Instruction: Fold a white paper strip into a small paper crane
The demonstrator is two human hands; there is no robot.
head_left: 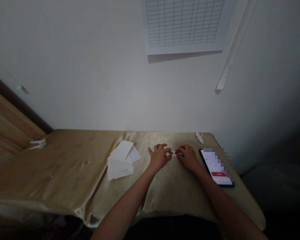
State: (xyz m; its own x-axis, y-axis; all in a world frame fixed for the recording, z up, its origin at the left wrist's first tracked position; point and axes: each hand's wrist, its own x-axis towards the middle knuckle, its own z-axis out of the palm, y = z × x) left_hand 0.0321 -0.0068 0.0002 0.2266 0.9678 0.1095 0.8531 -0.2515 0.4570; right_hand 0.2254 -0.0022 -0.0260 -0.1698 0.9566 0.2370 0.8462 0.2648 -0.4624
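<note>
The table (72, 160) is covered with a gold cloth; wrinkles run through it, so work is best kept on a smooth patch. On it, left of the hands, 1 loose pile of white sheets (121, 163) is spread. At the right, the lit phone (212, 163) is laid flat, near enough to the right forearm that a wide elbow swing should be avoided. The 2 hands are held close together: the slip is gripped at its left end by the left hand (160, 156) and at its right end by the right hand (188, 157). A folded figure (39, 143) is seen at far left, a smaller bird (200, 137) at far right. Between the fingertips lies the slip (174, 153), small and white; its folds cannot be told. Edges should be matched before pressure is applied, and tugging avoided.
</note>
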